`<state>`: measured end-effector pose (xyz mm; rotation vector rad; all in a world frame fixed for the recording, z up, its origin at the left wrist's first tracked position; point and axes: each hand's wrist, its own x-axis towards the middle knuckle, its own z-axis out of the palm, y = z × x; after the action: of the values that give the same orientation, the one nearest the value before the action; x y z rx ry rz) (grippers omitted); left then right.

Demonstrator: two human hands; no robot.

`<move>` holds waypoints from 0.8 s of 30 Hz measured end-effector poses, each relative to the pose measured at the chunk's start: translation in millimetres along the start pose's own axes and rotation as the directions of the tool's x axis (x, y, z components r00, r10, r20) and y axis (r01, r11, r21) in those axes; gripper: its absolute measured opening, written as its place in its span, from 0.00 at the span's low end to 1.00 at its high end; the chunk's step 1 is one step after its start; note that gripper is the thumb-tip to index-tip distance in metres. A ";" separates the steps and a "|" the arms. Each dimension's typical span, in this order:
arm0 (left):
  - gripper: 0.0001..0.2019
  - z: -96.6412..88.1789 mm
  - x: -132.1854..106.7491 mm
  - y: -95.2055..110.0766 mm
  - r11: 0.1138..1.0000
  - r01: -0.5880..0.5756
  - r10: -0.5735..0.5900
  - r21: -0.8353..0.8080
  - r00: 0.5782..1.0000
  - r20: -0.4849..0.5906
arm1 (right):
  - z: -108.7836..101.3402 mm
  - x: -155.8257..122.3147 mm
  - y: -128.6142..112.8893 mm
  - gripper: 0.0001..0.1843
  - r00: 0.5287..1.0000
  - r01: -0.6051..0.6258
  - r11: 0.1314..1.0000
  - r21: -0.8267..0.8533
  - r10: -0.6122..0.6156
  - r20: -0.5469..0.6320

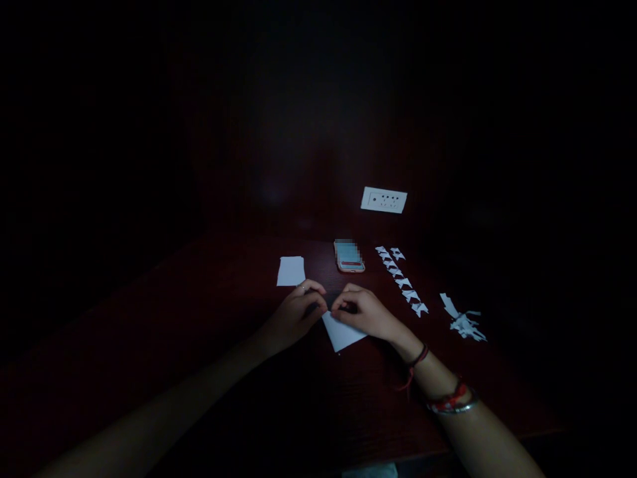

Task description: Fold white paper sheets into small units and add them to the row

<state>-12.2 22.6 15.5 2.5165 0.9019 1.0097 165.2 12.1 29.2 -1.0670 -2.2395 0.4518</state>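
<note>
Pinching white sheet [346,332] mid-frame with fingers of left hand [297,312] and right hand [367,312], seemingly unfinished, with cut shapes [403,283] done centre-right, paper square [290,272] left over.

Phone [349,255], screen up, lies flat on dark reddish table [239,285]. White socket plate [383,200] at phone's 1 o'clock, on dark wall [279,206]. Pale object [371,471], unclear, at frame's 6 o'clock.

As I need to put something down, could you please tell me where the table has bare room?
The table looks bare, though dim, left of the paper square; a narrow gap lies between that square and the phone. It is crowded where the left hand and right hand are at the sheet, and rightward with cutouts and scraps.
</note>
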 end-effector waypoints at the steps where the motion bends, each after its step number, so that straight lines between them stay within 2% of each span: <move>1: 0.07 -0.2 -0.1 0.6 1.000 -0.003 0.003 0.004 1.000 0.003 | 0.3 0.1 0.4 0.02 1.000 0.011 1.000 0.001 -0.011 0.007; 4: 0.07 -4.4 0.2 -2.5 0.999 -0.021 0.020 0.038 1.000 0.017 | -0.1 0.7 2.0 0.03 0.999 0.020 1.000 0.009 -0.021 0.035; 7: 0.06 -12.1 1.8 -14.3 0.993 -0.004 0.007 0.118 1.000 -0.024 | -2.2 1.6 6.0 0.03 0.999 -0.024 1.000 0.012 0.024 0.030; 10: 0.06 -14.9 2.6 -25.3 0.979 0.074 -0.047 0.191 0.989 -0.141 | -2.5 2.4 13.9 0.04 0.988 -0.154 0.987 0.037 0.155 -0.025; 13: 0.06 -7.0 0.2 -24.1 0.977 0.084 -0.054 0.195 0.987 -0.155 | 2.0 2.9 23.7 0.07 0.944 -0.323 0.943 0.083 0.327 -0.040; 15: 0.06 2.1 -3.3 -17.9 0.979 0.045 -0.029 0.197 0.996 -0.084 | 6.5 3.1 29.0 0.08 0.913 -0.406 0.910 0.084 0.408 -0.009; 17: 0.07 11.2 -7.7 -11.7 0.973 0.001 -0.003 0.231 1.000 0.009 | 10.2 3.2 32.4 0.07 0.902 -0.432 0.901 0.030 0.432 0.011; 21: 0.12 22.8 -16.3 -7.0 0.958 -0.130 0.079 0.254 0.977 0.200 | 10.8 2.3 35.6 0.05 0.924 -0.369 0.925 -0.094 0.376 0.075; 24: 0.13 23.6 -19.5 -6.5 0.958 -0.164 0.105 0.237 0.964 0.243 | 6.9 1.4 38.0 0.06 0.930 -0.343 0.933 -0.107 0.353 0.100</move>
<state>-9.6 14.3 -14.6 2.8706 0.8465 0.6535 182.0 36.4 4.2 -1.5325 -2.1898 0.5821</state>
